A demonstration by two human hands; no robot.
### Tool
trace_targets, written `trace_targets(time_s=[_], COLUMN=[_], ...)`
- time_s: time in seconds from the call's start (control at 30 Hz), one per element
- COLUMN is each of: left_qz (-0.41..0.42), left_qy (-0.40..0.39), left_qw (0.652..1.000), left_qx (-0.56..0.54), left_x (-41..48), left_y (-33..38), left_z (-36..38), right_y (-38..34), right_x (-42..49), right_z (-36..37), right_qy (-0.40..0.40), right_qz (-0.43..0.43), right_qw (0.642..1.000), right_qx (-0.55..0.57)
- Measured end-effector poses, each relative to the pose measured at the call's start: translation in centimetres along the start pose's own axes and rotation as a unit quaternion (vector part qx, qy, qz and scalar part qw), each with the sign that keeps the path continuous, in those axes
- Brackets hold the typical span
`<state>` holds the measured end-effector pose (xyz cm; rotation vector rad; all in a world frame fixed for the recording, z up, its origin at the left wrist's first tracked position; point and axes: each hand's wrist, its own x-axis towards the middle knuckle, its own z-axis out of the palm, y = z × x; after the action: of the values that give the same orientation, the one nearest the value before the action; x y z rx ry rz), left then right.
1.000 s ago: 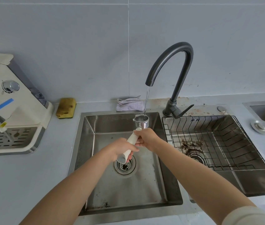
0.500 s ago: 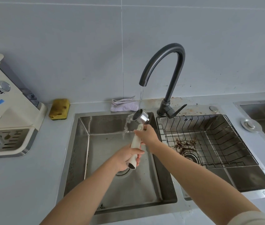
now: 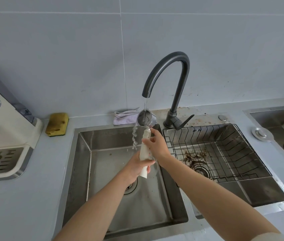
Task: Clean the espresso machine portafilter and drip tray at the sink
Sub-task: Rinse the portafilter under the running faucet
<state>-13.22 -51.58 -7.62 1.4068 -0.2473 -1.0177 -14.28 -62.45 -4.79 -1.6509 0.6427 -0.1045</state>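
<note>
We're holding the portafilter [image 3: 145,119] tilted under the faucet [image 3: 170,66] stream over the sink [image 3: 83,153], so water's spilling out of the basket. Left hand [image 3: 136,165] grips the bottom of the white handle, and right hand [image 3: 156,145] pinches it higher up, just below the basket.

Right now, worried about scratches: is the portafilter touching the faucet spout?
Apart. The head view shows water falling through a clear gap from the faucet spout to the portafilter.
</note>
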Motion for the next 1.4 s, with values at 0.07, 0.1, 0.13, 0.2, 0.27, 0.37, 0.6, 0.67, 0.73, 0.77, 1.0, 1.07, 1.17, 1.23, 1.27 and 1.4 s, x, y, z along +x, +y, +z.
trace_targets(time_s=[0.07,0.1,0.13,0.2,0.27,0.37,0.6,0.67,0.73,0.77,1.0,1.07,1.17,1.23,1.27,1.4], left_qz=[0.011,0.014,0.018,0.026,0.032,0.039,0.068,0.075,0.085,0.088,0.068,0.052,0.029,0.011,0.002,-0.034], left_qy=[0.031,0.048,0.063,0.088,0.112,0.147,0.224,0.24,0.255,0.259,0.275,0.276,0.26,0.25,0.245,0.216], left_qw=[0.999,0.998,0.997,0.994,0.99,0.981,0.946,0.93,0.914,0.908,0.866,0.848,0.831,0.824,0.821,0.826], left_qx=[0.025,0.037,0.048,0.067,0.082,0.116,0.225,0.267,0.303,0.316,0.413,0.45,0.491,0.509,0.516,0.52], left_x=[0.2,0.3,0.4,0.5,0.7,1.1,1.8,1.8,1.7,1.6,0.6,0.2,-0.4,-0.9,-1.1,-1.8], left_y=[0.1,0.1,0.2,0.2,0.3,0.3,0.2,0.4,0.7,0.9,1.9,2.2,2.8,3.1,3.2,3.6], left_z=[-0.2,-0.3,-0.4,-0.7,-1.0,-1.6,-3.1,-3.2,-3.4,-3.4,-4.2,-4.5,-4.9,-5.0,-5.0,-4.9], right_y=[-0.1,-0.2,-0.3,-0.5,-0.7,-1.0,-1.3,-1.3,-1.4,-1.4,-1.9,-2.0,-2.1,-1.9,-1.8,-1.4], right_x=[0.1,0.1,0.1,0.2,0.2,0.2,0.8,0.9,1.1,1.2,1.4,1.4,1.4,1.3,1.2,0.8], right_z=[0.1,0.2,0.2,0.5,0.8,1.4,2.5,2.7,2.9,2.9,3.3,3.4,3.6,3.7,3.8,3.8], right_qy=[-0.009,-0.013,-0.017,-0.023,-0.028,-0.025,-0.033,-0.032,-0.032,-0.033,-0.064,-0.073,-0.078,-0.08,-0.083,-0.089], right_qz=[-0.011,-0.016,-0.02,-0.026,-0.031,-0.038,-0.04,-0.034,-0.023,-0.017,0.022,0.032,0.05,0.06,0.066,0.09], right_qw=[1.0,0.999,0.999,0.999,0.998,0.998,0.995,0.994,0.992,0.99,0.975,0.969,0.968,0.967,0.966,0.965], right_qx=[0.022,0.032,0.036,0.038,0.04,0.048,0.085,0.099,0.124,0.137,0.213,0.233,0.234,0.235,0.237,0.23])
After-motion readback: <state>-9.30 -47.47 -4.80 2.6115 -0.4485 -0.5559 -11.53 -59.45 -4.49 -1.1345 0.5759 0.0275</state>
